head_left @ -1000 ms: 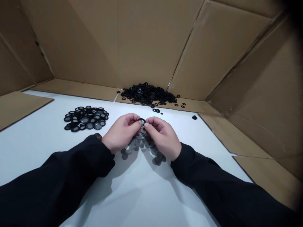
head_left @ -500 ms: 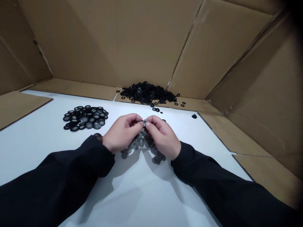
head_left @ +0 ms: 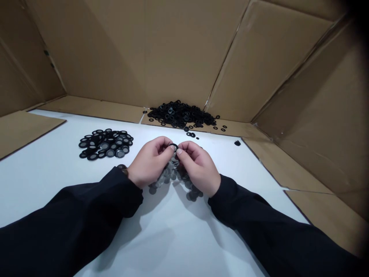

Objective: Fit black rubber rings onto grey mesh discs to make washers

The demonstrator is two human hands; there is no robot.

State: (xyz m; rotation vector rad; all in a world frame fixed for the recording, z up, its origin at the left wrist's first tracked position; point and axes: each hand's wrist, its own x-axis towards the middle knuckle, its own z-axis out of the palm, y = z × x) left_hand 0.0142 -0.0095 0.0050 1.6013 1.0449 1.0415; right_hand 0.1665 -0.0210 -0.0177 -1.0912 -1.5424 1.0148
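Note:
My left hand [head_left: 150,161] and my right hand [head_left: 197,165] meet at their fingertips over the middle of the white table [head_left: 52,181]. Both pinch one small black ring [head_left: 173,146] between thumbs and forefingers. Whether a grey disc sits inside the ring I cannot tell. Under and between the hands lies a loose heap of grey mesh discs [head_left: 173,179]. Both arms wear black sleeves.
A pile of black rings with grey centres [head_left: 105,143] lies to the left. A bigger heap of plain black rings [head_left: 181,114] sits at the back on cardboard. One stray black piece [head_left: 236,143] lies to the right. Cardboard walls [head_left: 178,50] enclose the table.
The hands stay together in place; the ring between the fingertips has been turned and pressed slightly. The view shifted a little.

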